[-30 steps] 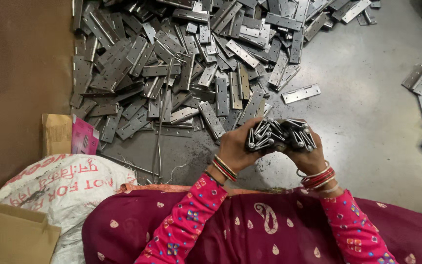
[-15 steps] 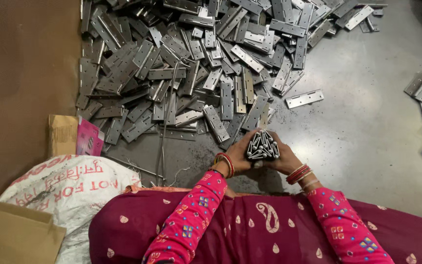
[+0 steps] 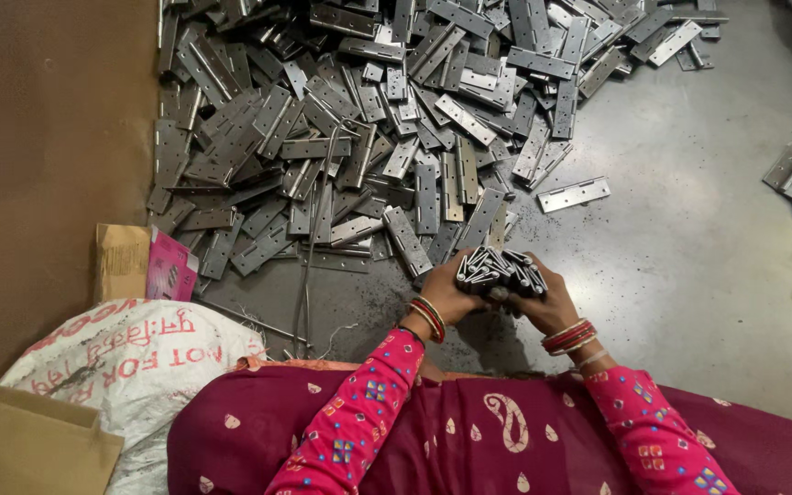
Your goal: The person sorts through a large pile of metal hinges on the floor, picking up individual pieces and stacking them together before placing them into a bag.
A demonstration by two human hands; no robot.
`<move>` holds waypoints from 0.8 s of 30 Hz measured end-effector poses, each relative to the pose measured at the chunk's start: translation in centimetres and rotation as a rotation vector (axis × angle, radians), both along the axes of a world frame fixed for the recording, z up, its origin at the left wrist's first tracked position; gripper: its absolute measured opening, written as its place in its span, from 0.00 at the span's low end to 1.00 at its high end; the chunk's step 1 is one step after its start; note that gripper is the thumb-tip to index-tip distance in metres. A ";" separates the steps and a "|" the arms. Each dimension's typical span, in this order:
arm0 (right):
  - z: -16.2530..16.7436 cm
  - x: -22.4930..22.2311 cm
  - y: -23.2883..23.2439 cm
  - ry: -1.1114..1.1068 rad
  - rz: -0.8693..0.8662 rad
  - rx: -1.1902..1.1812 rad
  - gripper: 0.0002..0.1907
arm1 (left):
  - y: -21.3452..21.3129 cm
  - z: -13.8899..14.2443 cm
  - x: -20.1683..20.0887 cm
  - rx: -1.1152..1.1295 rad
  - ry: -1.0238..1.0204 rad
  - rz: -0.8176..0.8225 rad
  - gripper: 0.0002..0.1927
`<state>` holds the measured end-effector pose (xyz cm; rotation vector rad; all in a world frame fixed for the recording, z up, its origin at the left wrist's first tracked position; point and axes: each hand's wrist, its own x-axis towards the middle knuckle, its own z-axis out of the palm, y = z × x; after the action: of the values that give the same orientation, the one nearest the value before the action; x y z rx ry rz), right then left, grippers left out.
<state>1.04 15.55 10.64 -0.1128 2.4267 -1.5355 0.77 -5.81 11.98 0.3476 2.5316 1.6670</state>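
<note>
Gripping a fanned stack of metal hinges (image 3: 500, 271) just above the grey floor (image 3: 689, 275), left hand (image 3: 451, 291) and right hand (image 3: 547, 302) are clamping their fingers around it; a second ago the bundle was looser and wider, now squared tighter beside the big hinge pile (image 3: 396, 119).

Both hands, left hand (image 3: 452, 295) and right hand (image 3: 548, 307), close together, fingers curled.
</note>
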 end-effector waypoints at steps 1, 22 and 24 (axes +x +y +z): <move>1.4 0.2 0.0 0.102 0.012 -0.052 0.27 | 0.1 1.5 0.1 0.002 -0.002 -0.011 0.40; -1.7 -0.3 0.6 0.064 0.238 0.182 0.50 | -0.2 -7.5 -0.3 -0.064 0.055 -0.251 0.47; -1.1 -0.2 0.4 0.079 0.240 0.153 0.47 | -0.2 -7.0 -0.2 -0.067 0.010 -0.225 0.42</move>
<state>0.81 15.96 9.52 -0.4253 2.4743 -1.2603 0.61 -5.99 4.99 0.6110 2.4413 1.4991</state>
